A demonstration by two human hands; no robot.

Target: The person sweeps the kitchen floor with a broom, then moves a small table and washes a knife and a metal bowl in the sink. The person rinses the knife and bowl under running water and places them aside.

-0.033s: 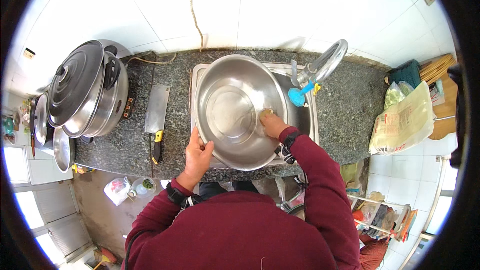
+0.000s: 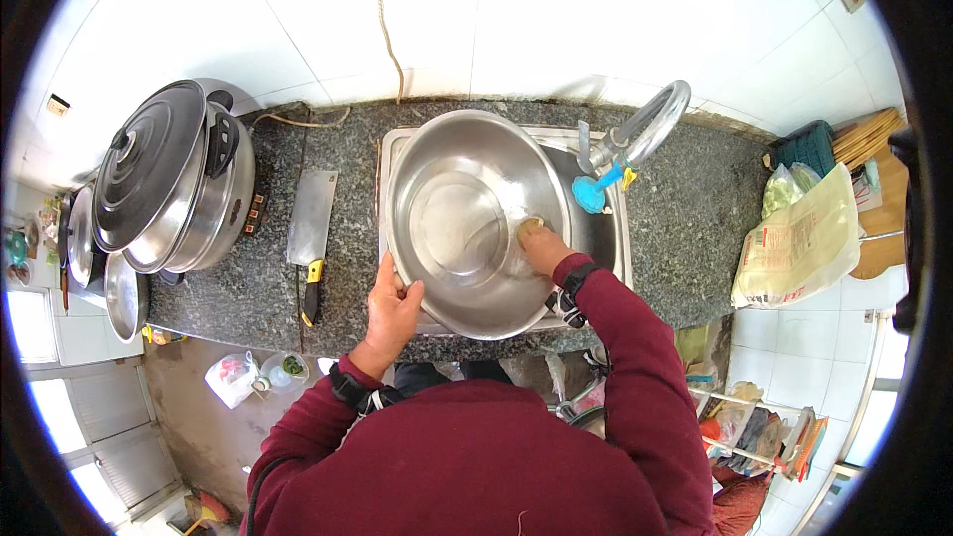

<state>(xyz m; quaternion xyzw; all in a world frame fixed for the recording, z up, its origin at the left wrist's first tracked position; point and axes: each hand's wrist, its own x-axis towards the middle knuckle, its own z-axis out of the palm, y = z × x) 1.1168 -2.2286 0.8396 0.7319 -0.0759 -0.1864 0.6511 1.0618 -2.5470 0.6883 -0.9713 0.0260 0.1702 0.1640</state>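
Note:
A large stainless steel basin (image 2: 459, 283) rests over the sink (image 2: 623, 238), tilted slightly. My left hand (image 2: 390, 318) grips the basin's near-left rim, its thumb along the edge. Inside the basin, my right hand (image 2: 545, 249) presses a small yellowish-brown pad (image 2: 530, 227) against the right inner wall; the fingers cover much of it, so its exact kind is hard to make out. A little water seems to shine on the basin's bottom. Just right of the basin, a curved metal faucet (image 2: 655, 129) carries a blue nozzle (image 2: 590, 193).
Left of the sink, a cleaver (image 2: 313, 218) with a yellow-and-black handle lies on the speckled stone counter (image 2: 685, 199). Beyond it stands a lidded steel pot (image 2: 213, 208). At the far right are a plastic bag (image 2: 804, 238) and a dark green basket (image 2: 804, 146).
My right hand and the pad have shifted very slightly to the right along the basin's wall. The left hand keeps its place on the rim.

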